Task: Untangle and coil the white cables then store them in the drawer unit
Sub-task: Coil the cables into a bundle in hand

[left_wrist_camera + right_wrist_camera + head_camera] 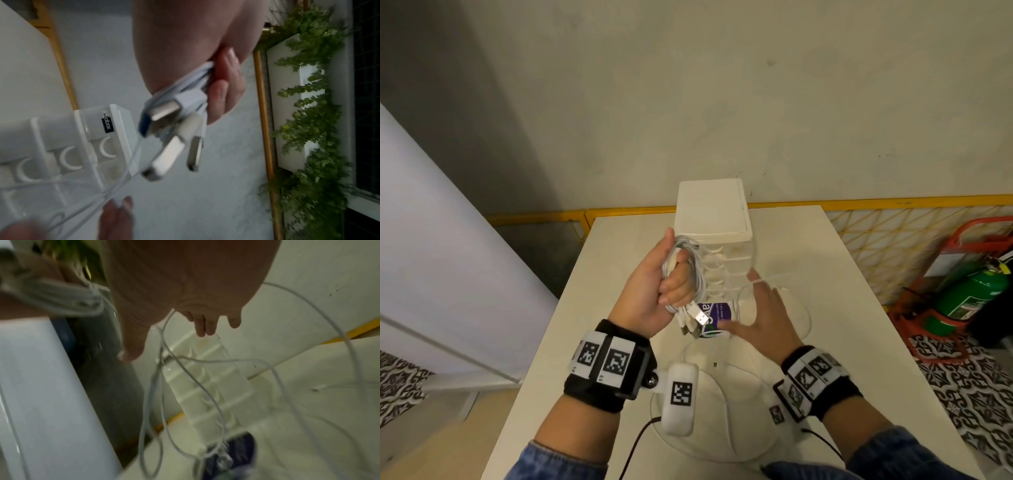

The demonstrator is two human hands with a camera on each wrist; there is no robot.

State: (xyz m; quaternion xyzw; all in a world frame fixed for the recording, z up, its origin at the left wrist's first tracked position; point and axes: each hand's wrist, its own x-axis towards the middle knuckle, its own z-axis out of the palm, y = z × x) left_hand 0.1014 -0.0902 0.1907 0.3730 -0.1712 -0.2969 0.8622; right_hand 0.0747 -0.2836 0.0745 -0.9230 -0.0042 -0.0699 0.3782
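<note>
My left hand [654, 291] is raised in front of the white drawer unit [714, 212] and grips a coil of white cables [697, 270] wound round its fingers. Several USB plugs [170, 142] hang from the bundle below my curled fingers [224, 91]. My right hand [767, 308] is lower and to the right, fingers straight, with a thin white cable strand [756, 281] lying across them. That strand [164, 340] runs down in loose loops [216, 402] before the unit's stacked drawers [205, 378], which look closed. More cable loops [803, 308] lie on the white table [842, 325].
A purple-labelled container [714, 313] lies on the table between my hands, below the plugs. Right of the table, on the floor, a green fire extinguisher [969, 294] stands by a yellow mesh fence [887, 240]. A white panel [431, 257] leans at the left.
</note>
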